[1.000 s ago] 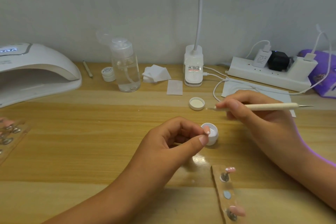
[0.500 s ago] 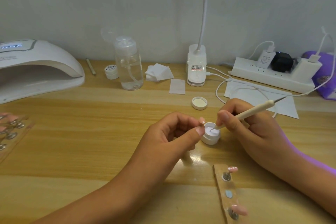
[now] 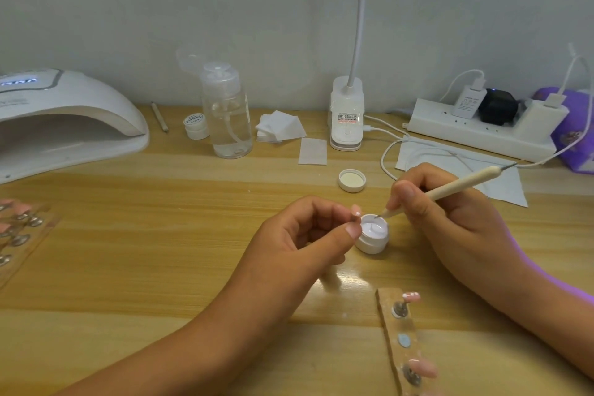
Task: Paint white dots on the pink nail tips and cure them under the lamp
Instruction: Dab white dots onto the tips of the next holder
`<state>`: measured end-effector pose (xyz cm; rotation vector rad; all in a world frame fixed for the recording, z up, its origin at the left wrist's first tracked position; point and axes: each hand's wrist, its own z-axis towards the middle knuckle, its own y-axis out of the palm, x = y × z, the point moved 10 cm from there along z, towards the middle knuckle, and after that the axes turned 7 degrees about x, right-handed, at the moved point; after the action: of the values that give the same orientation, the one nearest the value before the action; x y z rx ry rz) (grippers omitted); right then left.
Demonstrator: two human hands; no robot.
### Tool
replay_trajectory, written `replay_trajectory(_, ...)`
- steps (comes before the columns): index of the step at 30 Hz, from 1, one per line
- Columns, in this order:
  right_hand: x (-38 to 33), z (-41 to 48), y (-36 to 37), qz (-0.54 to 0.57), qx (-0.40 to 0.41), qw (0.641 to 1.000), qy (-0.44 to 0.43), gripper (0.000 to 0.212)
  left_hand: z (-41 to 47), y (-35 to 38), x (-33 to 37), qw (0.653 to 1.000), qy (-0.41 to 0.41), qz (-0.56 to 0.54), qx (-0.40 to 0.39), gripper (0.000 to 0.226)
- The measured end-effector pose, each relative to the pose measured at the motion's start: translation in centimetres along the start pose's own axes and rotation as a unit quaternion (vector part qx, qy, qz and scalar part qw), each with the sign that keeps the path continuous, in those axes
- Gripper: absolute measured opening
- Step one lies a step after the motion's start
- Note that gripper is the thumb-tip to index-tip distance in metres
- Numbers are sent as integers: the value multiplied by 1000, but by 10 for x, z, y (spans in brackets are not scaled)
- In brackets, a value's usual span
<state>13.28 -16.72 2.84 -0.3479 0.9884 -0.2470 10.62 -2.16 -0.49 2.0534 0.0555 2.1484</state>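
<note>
Left hand [image 3: 308, 235]: thumb and forefinger pinch a pink tip [image 3: 356, 211] at the jar's [image 3: 373, 235] 10 o'clock rim.
Right hand [image 3: 450, 219]: grips the pen [image 3: 456, 188], point at the jar mouth.
Lid [image 3: 352, 180]: jar's 11 o'clock.
Lamp [image 3: 64, 119]: jar's 10 o'clock, well apart.

- A home nail-art desk — pale wooden tabletop [image 3: 160, 267] against a plain wall.
- White domed curing lamp [image 3: 64, 116], clear pump bottle [image 3: 229, 119], white power strip [image 3: 475, 132].

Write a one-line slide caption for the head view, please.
The right hand holds the pen at the open paint jar; the left hand pinches a pink nail tip beside it.
</note>
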Motion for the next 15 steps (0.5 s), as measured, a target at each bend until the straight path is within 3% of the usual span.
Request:
replay_trajectory(6,7,4,-14,236,67,968,60,15,-1,4,-1,999,8,20,-24,9)
replay_trajectory(9,10,-1,-8,283,55,954,83,22,-2,7,-2,999,11,32,-36,6)
replay_trajectory(15,-2,-8,9,369,-1,924,102,12,-4,13,-1,997,21,43,-61,6)
